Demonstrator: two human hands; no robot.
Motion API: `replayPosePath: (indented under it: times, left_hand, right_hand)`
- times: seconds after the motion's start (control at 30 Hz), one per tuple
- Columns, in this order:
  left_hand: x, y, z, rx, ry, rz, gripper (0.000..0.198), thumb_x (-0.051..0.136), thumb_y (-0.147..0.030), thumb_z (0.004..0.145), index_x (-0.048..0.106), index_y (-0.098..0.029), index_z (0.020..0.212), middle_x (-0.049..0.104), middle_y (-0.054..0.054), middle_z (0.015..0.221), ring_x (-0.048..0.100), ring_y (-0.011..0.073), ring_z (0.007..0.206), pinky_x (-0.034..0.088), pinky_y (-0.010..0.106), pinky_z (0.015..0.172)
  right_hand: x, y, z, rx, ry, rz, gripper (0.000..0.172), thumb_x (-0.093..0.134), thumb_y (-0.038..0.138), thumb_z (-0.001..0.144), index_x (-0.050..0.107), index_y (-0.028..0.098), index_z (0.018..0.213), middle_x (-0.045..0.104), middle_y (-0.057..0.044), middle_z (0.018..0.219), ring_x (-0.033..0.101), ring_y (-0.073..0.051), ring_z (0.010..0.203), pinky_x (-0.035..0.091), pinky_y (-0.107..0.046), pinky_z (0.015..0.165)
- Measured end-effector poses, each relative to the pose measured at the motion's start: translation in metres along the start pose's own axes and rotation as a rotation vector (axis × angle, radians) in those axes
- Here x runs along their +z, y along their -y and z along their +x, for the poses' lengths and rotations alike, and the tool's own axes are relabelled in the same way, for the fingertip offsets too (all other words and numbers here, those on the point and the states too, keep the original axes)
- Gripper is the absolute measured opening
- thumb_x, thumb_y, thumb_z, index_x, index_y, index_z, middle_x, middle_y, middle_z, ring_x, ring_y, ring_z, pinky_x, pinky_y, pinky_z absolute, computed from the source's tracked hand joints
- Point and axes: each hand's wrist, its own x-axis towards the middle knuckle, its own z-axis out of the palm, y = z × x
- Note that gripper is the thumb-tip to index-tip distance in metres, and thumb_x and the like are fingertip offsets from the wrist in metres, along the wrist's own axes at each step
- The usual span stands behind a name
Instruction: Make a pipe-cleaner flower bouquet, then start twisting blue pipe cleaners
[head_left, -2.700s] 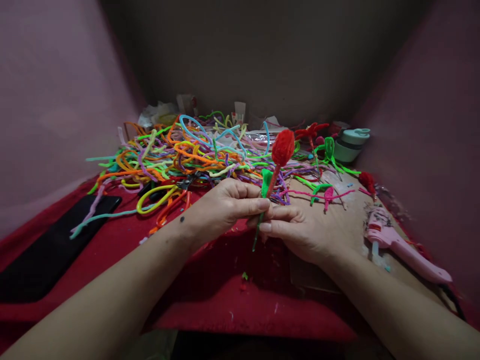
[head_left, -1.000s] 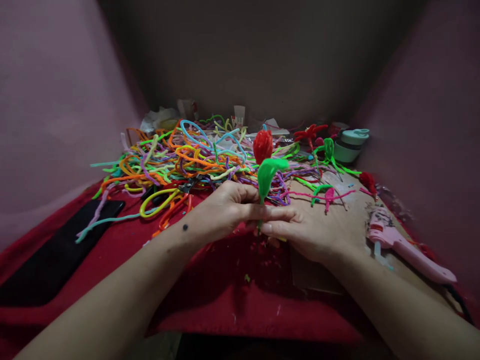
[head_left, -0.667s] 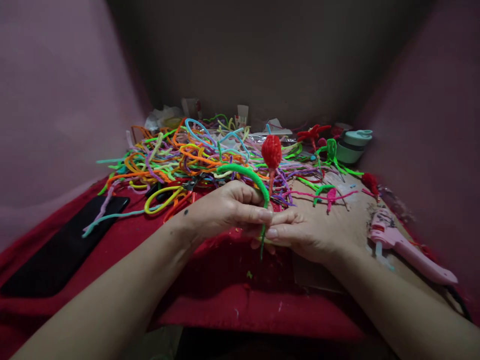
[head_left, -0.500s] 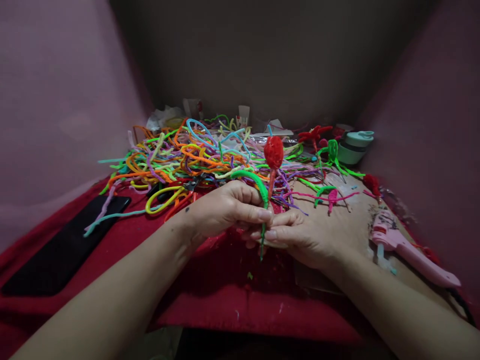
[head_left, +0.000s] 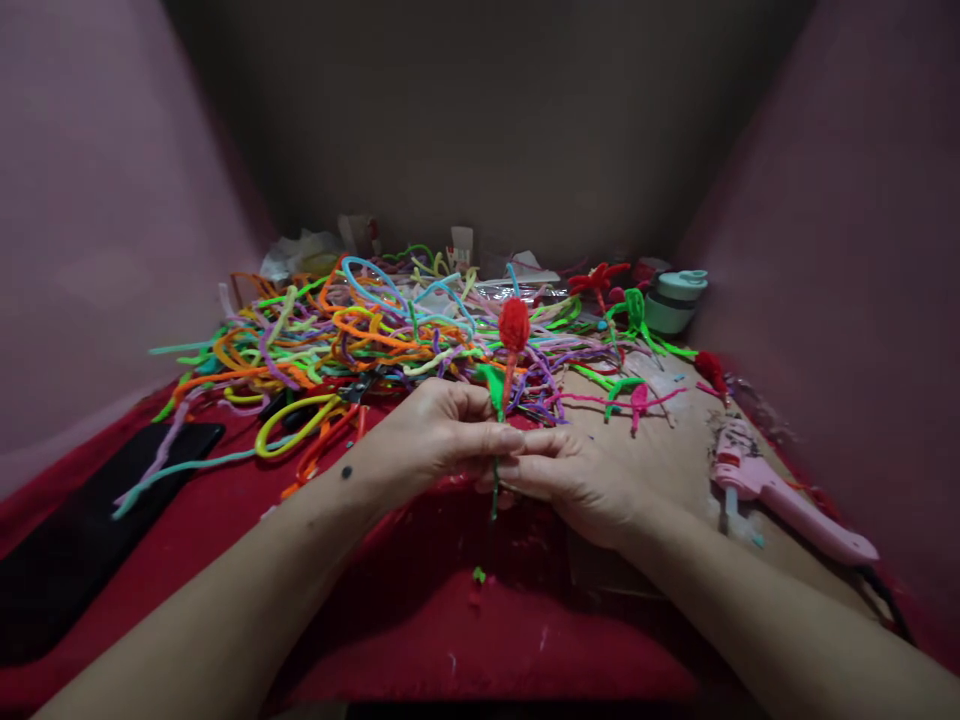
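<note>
A pipe-cleaner flower (head_left: 514, 325) with a round red head stands upright between my hands, its stem running down through my fingers. A bright green pipe-cleaner leaf (head_left: 491, 385) lies against the stem just above my grip. My left hand (head_left: 457, 430) pinches the stem between thumb and fingers. Just beneath and touching it, my right hand (head_left: 566, 470) closes on the lower stem, whose green end pokes out below. Part of the stem is hidden by my fingers.
Behind my hands spreads a tangle of coloured pipe cleaners (head_left: 360, 330). A pink glue gun (head_left: 787, 500) rests on cardboard (head_left: 675, 440) at the right, with a lidded cup (head_left: 675, 300) farther back. A black phone (head_left: 112, 530) lies at left on the red cloth (head_left: 390, 600).
The whole view has shifted, so most things appear farther left. The flower has turned, and the green leaf now looks shorter and less arched. Both hands keep hold of the stem.
</note>
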Motion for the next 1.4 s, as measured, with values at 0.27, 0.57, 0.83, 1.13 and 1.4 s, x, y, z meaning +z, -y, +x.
replayPosePath:
  times: [0.27, 0.57, 0.83, 1.13, 1.4]
  left_hand:
    - [-0.003, 0.006, -0.004, -0.056, 0.125, -0.195, 0.025, 0.066, -0.033, 0.071, 0.058, -0.012, 0.059, 0.056, -0.001, 0.047, 0.046, 0.0069, 0.040, 0.032, 0.020, 0.043]
    - [0.003, 0.003, 0.000, -0.059, 0.071, -0.235, 0.025, 0.063, -0.036, 0.073, 0.051, -0.016, 0.066, 0.042, -0.008, 0.045, 0.031, 0.0028, 0.035, 0.019, 0.016, 0.035]
    - [0.006, 0.001, -0.001, 0.045, 0.032, -0.085, 0.029, 0.067, -0.025, 0.069, 0.049, -0.013, 0.052, 0.044, -0.007, 0.045, 0.037, 0.0027, 0.042, 0.026, 0.016, 0.041]
    - [-0.002, 0.008, -0.005, -0.055, 0.243, -0.292, 0.022, 0.064, -0.033, 0.073, 0.055, -0.012, 0.072, 0.052, -0.002, 0.052, 0.043, 0.0056, 0.043, 0.026, 0.019, 0.041]
    - [0.010, 0.003, 0.000, 0.011, 0.020, -0.149, 0.028, 0.067, -0.030, 0.070, 0.046, -0.014, 0.060, 0.046, -0.007, 0.050, 0.036, 0.0017, 0.041, 0.024, 0.014, 0.040]
  right_hand:
    - [0.002, -0.005, -0.004, 0.005, 0.040, 0.044, 0.021, 0.065, 0.033, 0.074, 0.071, 0.016, 0.083, 0.064, -0.004, 0.072, 0.055, -0.013, 0.065, 0.043, -0.027, 0.061]
    - [0.001, -0.003, -0.002, -0.066, -0.116, 0.010, 0.017, 0.067, 0.033, 0.072, 0.071, 0.017, 0.076, 0.061, -0.001, 0.065, 0.049, -0.011, 0.059, 0.040, -0.026, 0.061]
    - [-0.002, 0.003, -0.004, 0.006, -0.083, -0.128, 0.020, 0.065, 0.033, 0.072, 0.072, 0.015, 0.081, 0.059, 0.000, 0.063, 0.044, -0.009, 0.055, 0.033, -0.023, 0.053]
    - [-0.005, 0.005, -0.009, -0.104, 0.058, -0.171, 0.018, 0.064, 0.034, 0.075, 0.073, 0.019, 0.074, 0.059, 0.000, 0.061, 0.046, -0.011, 0.059, 0.034, -0.025, 0.057]
    - [-0.005, -0.001, -0.001, -0.130, -0.109, -0.173, 0.022, 0.063, 0.036, 0.075, 0.070, 0.015, 0.075, 0.053, 0.002, 0.062, 0.043, -0.010, 0.060, 0.033, -0.024, 0.058]
